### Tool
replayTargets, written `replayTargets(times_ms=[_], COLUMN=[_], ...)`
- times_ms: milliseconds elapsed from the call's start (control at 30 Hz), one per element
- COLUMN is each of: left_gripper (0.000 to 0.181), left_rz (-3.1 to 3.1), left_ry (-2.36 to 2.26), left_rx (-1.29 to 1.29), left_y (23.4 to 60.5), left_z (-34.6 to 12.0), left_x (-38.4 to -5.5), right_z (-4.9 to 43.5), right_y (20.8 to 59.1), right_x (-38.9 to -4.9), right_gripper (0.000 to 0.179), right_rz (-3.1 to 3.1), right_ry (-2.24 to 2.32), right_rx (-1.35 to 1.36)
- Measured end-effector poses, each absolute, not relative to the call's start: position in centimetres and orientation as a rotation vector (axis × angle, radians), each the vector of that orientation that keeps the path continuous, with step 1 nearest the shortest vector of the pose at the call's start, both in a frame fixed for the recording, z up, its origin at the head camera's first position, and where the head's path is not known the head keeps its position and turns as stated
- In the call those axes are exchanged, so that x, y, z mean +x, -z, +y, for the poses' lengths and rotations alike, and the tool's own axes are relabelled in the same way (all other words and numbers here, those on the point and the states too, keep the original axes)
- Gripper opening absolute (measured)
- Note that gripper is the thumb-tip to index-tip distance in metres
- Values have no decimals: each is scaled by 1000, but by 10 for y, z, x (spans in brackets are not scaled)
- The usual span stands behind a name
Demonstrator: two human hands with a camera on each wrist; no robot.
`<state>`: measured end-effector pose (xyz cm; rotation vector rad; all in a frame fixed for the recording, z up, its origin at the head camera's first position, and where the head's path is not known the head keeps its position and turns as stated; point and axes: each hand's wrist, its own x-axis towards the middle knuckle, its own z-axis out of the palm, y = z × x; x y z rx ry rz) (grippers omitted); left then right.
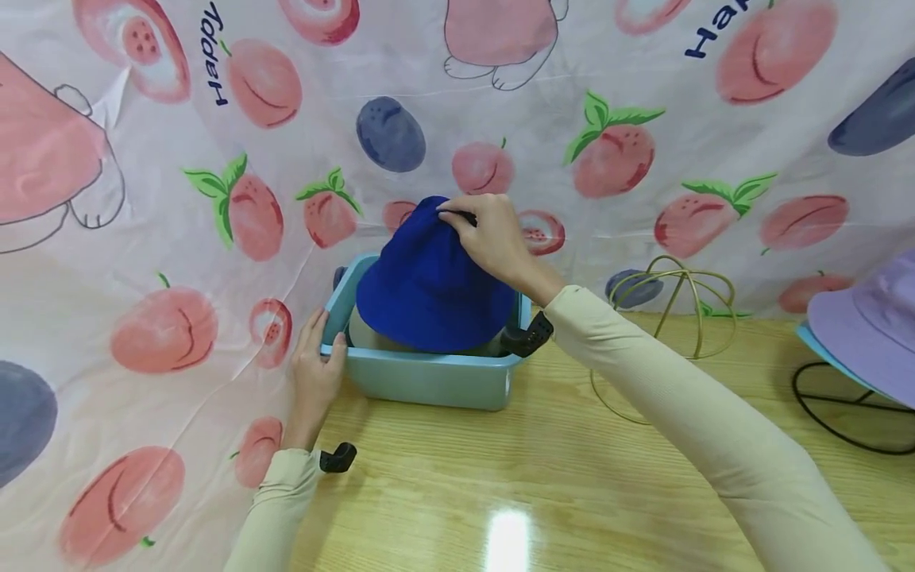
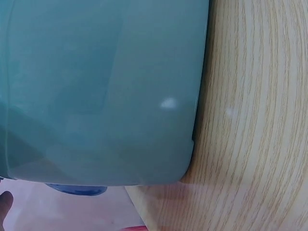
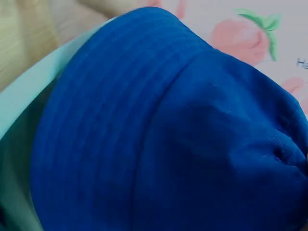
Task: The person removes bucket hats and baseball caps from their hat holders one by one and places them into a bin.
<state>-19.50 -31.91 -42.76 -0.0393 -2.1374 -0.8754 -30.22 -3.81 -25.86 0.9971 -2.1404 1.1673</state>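
In the head view a blue bucket hat (image 1: pixel 436 286) hangs crown-up, its brim within the mouth of a light blue plastic bin (image 1: pixel 436 381). My right hand (image 1: pixel 493 238) pinches the top of the crown between thumb and fingers. At the bin's left front corner my left hand (image 1: pixel 316 369) rests on the rim, thumb on the near side. Under the brim a pale beige thing (image 1: pixel 379 334) shows in the bin; the hat hides most of it. Stitched rings of the hat's brim (image 3: pixel 96 130) fill the right wrist view. The bin's smooth wall (image 2: pixel 106 91) fills much of the left wrist view.
A gold wire stand (image 1: pixel 682 274) is right of the bin on the wooden table (image 1: pixel 572 492). Farther right, a lilac hat (image 1: pixel 872 326) sits over a light blue one on a black wire stand (image 1: pixel 851 397). Fruit-printed cloth (image 1: pixel 400 63) hangs behind and at the left.
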Motion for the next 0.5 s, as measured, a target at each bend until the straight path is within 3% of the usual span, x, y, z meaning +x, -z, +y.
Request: replayTargets(times_ms=[233,500], left_gripper=[48,50], left_rz=[-2131,-2180], left_ry=[883,905], left_rx=[-48,-19], left_y=[427,426], left_z=[-319,-317], left_x=[-196,-193], right_z=[-26,-20], right_y=[274,280], right_x=[-303,-307], right_gripper=[15,15], right_rz=[-2182,-2306], right_ry=[-1094,-1072], right_rx=[1011,744])
